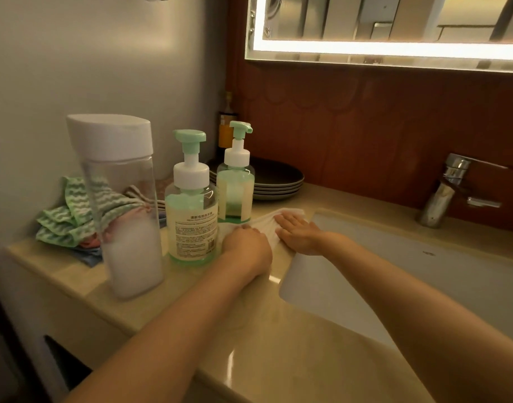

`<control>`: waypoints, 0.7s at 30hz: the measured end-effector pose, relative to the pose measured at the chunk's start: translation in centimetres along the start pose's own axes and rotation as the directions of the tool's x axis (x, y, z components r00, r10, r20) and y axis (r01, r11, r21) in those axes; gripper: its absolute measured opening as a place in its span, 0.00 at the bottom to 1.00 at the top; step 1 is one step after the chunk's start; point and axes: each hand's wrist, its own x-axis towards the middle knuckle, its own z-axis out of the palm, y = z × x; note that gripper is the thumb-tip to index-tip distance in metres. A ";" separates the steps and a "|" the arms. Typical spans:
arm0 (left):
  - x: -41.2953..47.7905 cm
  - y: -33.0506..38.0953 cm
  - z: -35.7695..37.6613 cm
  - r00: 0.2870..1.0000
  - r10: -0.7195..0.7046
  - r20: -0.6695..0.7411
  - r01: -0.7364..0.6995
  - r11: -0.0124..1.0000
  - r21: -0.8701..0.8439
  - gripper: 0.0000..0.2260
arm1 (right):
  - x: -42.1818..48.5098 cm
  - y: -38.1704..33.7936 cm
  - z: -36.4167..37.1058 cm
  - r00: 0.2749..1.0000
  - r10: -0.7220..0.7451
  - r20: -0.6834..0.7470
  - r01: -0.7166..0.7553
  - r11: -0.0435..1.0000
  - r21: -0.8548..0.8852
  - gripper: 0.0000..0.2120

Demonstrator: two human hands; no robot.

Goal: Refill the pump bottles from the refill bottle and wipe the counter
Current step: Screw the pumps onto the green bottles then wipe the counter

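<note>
Here, a white cloth (267, 221) lies on the tabletop (278, 359) between the nearer pump bottle (191, 213) and the sink (394, 271). The left hand (246, 245) curls its fingers into the fabric, gripping it, while the right hand (299, 234) presses it with fingers straight and flat. The capped refill bottle (124, 199) stands just left of that pump bottle.

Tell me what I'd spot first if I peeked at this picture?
The left hand grips a white cloth on the beige counter while the right hand presses it flat, right beside the sink. Left of them stand the nearer pump bottle, the farther pump bottle, both green-topped, and a tall clear refill bottle with a white lid. A glowing mirror hangs above.
</note>
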 end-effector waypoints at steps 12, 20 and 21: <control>3.3 0.1 0.3 1.000 -0.019 -0.002 0.019 0.998 -0.059 0.18 | 2.0 -0.3 -0.9 0.997 0.072 0.009 -0.072 0.997 -0.016 0.25; 0.3 -1.0 0.7 0.999 0.036 -0.025 -0.039 0.987 -0.155 0.18 | -0.8 -1.4 -0.1 0.993 0.105 0.057 -0.103 0.994 -0.030 0.26; -0.3 -1.1 0.7 0.999 0.041 -0.027 -0.045 0.986 -0.160 0.18 | -1.2 -1.7 0.0 0.992 0.105 0.064 -0.103 0.994 -0.031 0.26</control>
